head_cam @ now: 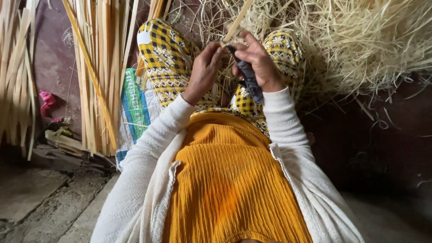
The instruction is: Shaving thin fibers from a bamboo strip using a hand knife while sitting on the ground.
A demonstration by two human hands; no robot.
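**Two hands at a bamboo strip, seen from above**

Two hands are shown raised between the knees. The left hand (204,67) is closed on the lower end of a pale bamboo strip (237,20), which slants up to the right. A dark-handled knife (247,76) is gripped in the right hand (258,63), its tip held against the strip. A woven sack (135,108), white with green and blue printed bands, is laid flat on the floor beside the left knee, partly covered by split bamboo slats (96,67). Fine shavings (360,40) are heaped at upper right.
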